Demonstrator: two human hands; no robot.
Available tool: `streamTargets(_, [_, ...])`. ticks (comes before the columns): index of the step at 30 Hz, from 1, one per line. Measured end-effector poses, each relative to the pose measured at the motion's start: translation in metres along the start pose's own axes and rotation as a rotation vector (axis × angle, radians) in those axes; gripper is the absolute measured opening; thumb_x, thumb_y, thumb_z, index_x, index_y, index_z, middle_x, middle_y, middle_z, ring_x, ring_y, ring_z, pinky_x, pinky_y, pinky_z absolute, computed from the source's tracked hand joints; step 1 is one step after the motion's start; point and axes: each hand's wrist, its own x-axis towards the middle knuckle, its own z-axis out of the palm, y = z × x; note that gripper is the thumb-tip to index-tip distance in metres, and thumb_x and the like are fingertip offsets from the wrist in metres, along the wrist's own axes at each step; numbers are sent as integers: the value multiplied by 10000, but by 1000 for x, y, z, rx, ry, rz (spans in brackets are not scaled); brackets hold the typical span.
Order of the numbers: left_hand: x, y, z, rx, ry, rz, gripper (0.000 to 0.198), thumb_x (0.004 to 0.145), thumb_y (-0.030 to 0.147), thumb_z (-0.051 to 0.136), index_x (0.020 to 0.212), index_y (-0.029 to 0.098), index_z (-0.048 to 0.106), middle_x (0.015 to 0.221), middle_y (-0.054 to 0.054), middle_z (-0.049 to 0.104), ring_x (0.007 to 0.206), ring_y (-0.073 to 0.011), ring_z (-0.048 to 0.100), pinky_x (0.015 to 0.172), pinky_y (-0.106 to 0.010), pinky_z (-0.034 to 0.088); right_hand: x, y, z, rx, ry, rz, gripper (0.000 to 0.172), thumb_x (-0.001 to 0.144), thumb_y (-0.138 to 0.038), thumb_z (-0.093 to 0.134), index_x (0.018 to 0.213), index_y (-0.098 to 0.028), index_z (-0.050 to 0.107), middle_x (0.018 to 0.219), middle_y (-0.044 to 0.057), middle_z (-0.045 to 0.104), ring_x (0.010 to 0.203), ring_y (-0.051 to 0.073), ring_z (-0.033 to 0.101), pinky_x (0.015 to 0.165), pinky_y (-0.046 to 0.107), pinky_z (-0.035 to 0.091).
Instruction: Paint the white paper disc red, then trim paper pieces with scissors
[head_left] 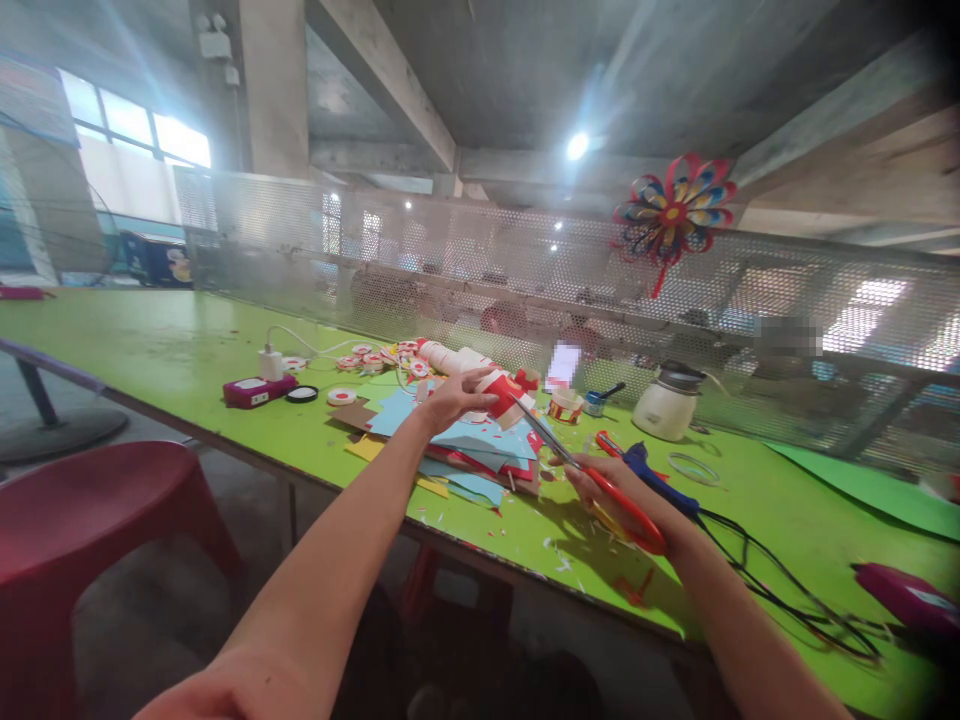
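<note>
A stack of white and red paper cups (504,392) lies on its side over blue and red paper sheets (450,432). Resting on the stack, my left hand (459,398) has its fingers curved around the cups near their wide red end. My right hand (600,492) grips red-handled scissors (619,505) whose blades point up and left. The blade tips are close to the rim of the end cup; whether they touch it cannot be made out.
A blue glue gun (651,472) with a black cable lies right of my right hand. Behind stand a cream jug (669,402) and a small tub (565,407). Red-white discs (367,358) and a maroon power socket (259,391) sit left. A perforated screen (465,265) borders the table.
</note>
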Motion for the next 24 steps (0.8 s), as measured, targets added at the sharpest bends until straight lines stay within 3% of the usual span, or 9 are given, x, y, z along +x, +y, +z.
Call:
streamTargets(6, [-1, 0, 3, 4, -38, 5, 591, 656, 231, 798, 1200, 110, 601, 1072, -140, 680, 894, -200, 651, 787, -316, 493, -1, 5, 1, 37, -16, -17, 603, 880, -644, 403, 1090, -128, 633, 630, -9, 456, 568, 130, 440, 540, 269, 376])
streamTargets(13, [-2, 0, 3, 7, -64, -28, 506, 673, 242, 791, 1138, 118, 633, 1021, -118, 695, 827, -177, 653, 754, -316, 511, -1, -7, 2, 111, -9, 20, 660, 808, -724, 434, 1023, -132, 632, 597, -26, 419, 511, 117, 391, 500, 264, 336])
streamTargets(19, [-4, 2, 3, 17, -60, -49, 517, 669, 225, 791, 1150, 117, 637, 1009, -119, 700, 825, -179, 649, 750, -314, 501, -3, -3, 5, 107, -14, -9, 500, 870, -647, 420, 847, -180, 599, 569, -40, 364, 498, 104, 317, 478, 251, 266])
streamTargets(24, [-5, 3, 3, 22, -45, -62, 523, 671, 220, 787, 1162, 123, 636, 1051, -131, 689, 863, -188, 645, 755, -308, 495, -4, -3, 4, 52, 5, -17, 467, 863, -633, 452, 700, -198, 501, 565, -40, 364, 505, 106, 344, 471, 248, 266])
